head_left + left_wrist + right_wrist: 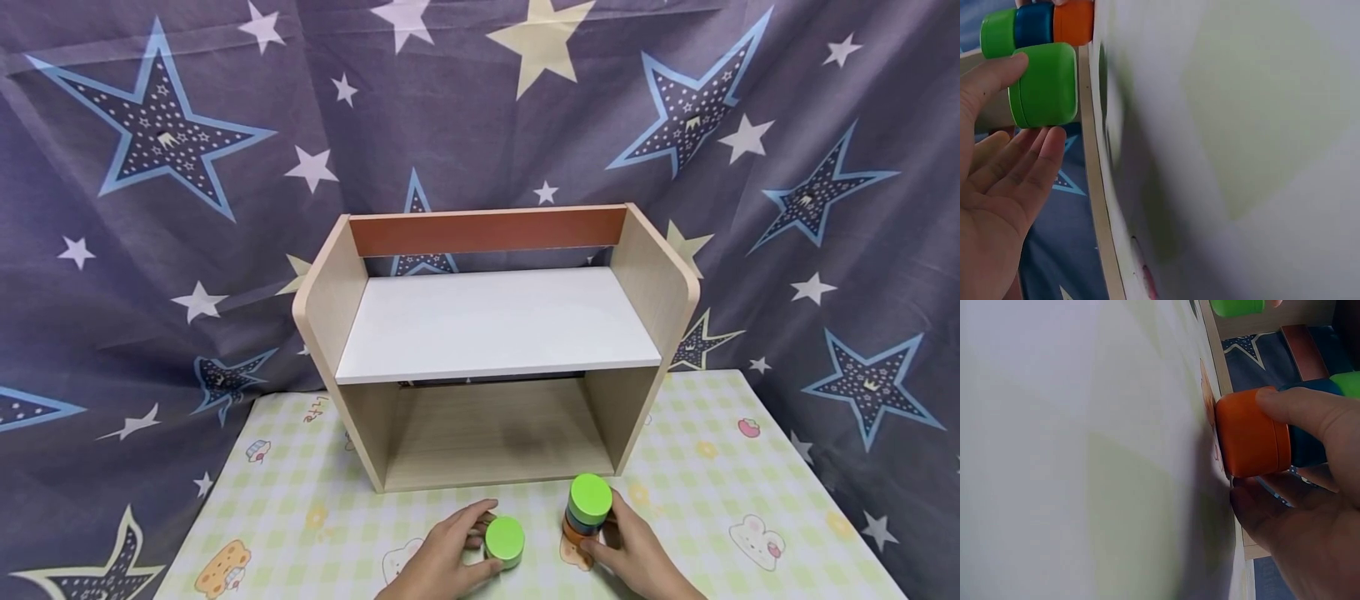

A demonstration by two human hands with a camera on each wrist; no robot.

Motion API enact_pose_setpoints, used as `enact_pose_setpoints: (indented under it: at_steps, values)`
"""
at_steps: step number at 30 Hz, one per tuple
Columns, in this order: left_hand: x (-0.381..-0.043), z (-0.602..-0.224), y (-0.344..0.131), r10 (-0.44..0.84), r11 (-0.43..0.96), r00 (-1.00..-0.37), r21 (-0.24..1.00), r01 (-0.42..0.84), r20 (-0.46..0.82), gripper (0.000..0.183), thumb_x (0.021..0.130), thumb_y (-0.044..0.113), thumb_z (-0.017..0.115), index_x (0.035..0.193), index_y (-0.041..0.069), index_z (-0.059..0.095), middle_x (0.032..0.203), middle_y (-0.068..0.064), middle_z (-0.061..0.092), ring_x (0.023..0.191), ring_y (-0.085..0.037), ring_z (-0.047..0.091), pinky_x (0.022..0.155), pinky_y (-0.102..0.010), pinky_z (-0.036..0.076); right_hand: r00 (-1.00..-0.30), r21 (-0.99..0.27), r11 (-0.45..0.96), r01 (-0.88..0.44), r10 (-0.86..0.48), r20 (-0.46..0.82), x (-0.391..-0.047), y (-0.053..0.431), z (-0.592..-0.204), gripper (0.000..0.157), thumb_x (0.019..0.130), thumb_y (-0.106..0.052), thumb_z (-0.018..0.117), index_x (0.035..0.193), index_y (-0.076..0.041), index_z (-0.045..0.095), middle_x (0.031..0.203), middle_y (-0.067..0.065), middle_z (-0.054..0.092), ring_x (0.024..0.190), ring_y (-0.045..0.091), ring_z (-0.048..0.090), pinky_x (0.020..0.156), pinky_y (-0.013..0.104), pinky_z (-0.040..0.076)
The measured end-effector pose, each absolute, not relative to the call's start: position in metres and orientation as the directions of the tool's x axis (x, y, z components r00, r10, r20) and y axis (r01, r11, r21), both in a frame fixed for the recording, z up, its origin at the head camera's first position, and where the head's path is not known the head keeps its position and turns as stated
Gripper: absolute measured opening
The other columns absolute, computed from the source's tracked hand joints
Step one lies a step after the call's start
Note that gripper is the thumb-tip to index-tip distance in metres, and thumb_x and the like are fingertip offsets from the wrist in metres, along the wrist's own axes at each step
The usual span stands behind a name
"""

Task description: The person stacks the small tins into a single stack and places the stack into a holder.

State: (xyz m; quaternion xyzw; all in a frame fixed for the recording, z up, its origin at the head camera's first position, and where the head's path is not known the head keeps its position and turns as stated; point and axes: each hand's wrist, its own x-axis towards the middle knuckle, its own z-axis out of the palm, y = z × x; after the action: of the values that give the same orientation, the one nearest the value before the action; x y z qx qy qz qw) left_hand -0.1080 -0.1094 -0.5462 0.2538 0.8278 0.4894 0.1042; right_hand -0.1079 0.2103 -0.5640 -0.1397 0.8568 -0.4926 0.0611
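My left hand (pixel 444 557) holds a small green lidded jar (pixel 504 540) at the table's front, thumb on one side and fingertips at the other. In the left wrist view the thumb lies on this green jar (pixel 1047 86) near its lid seam. To its right stands an upright stack: an orange jar (pixel 1252 432) at the bottom, a dark blue jar (pixel 1034 26) in the middle and another green jar (pixel 590 497) on top. My right hand (pixel 637 550) grips the stack low down, its thumb on the orange jar and its fingers partly hidden behind.
Behind the hands stands a two-level wooden shelf (pixel 498 321) with a white upper board and a reddish back rail. A green checked cloth (pixel 697 500) with cartoon prints covers the table. A dark star-patterned curtain (pixel 465 125) hangs behind and at both sides.
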Motion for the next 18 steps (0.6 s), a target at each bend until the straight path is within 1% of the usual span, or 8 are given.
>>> enact_pose_setpoints:
  at_steps: [8, 13, 15, 18]
  values:
    - [-0.109, -0.539, -0.109, 0.536, 0.384, -0.828, 0.827, 0.411, 0.162, 0.071, 0.089, 0.031, 0.079, 0.148, 0.010, 0.044, 0.127, 0.000, 0.061, 0.104, -0.006, 0.063, 0.087, -0.028, 0.057, -0.954, -0.857, 0.474, -0.202, -0.295, 0.062, -0.107, 0.211, -0.562, 0.073, 0.089, -0.025, 0.080, 0.146, -0.007, 0.039, 0.131, 0.011, 0.057, 0.115, 0.026, 0.060, 0.088, 0.035, 0.056]
    - [-0.112, -0.534, -0.107, 0.534, 0.387, -0.821, 0.804, 0.451, 0.204, 0.071, 0.089, 0.031, 0.079, 0.148, 0.012, 0.045, 0.127, 0.002, 0.061, 0.106, -0.006, 0.061, 0.087, -0.028, 0.057, -0.954, -0.861, 0.466, -0.202, -0.293, 0.065, -0.106, 0.211, -0.562, 0.072, 0.089, -0.025, 0.080, 0.146, -0.007, 0.039, 0.132, 0.009, 0.057, 0.117, 0.027, 0.059, 0.090, 0.035, 0.056]
    - [-0.113, -0.532, -0.106, 0.532, 0.386, -0.818, 0.797, 0.465, 0.219, 0.071, 0.089, 0.030, 0.079, 0.148, 0.013, 0.044, 0.127, 0.002, 0.061, 0.107, -0.007, 0.061, 0.087, -0.028, 0.057, -0.953, -0.866, 0.458, -0.201, -0.295, 0.065, -0.106, 0.211, -0.562, 0.071, 0.089, -0.024, 0.079, 0.145, -0.007, 0.040, 0.131, 0.009, 0.057, 0.116, 0.026, 0.059, 0.089, 0.035, 0.056]
    - [-0.114, -0.529, -0.105, 0.536, 0.361, -0.804, 0.792, 0.493, 0.256, 0.071, 0.089, 0.029, 0.079, 0.148, 0.012, 0.044, 0.127, -0.001, 0.062, 0.107, -0.008, 0.062, 0.088, -0.028, 0.057, -0.952, -0.866, 0.456, -0.204, -0.300, 0.066, -0.105, 0.212, -0.562, 0.069, 0.089, -0.024, 0.079, 0.145, -0.007, 0.041, 0.127, 0.009, 0.058, 0.111, 0.021, 0.060, 0.085, 0.034, 0.057]
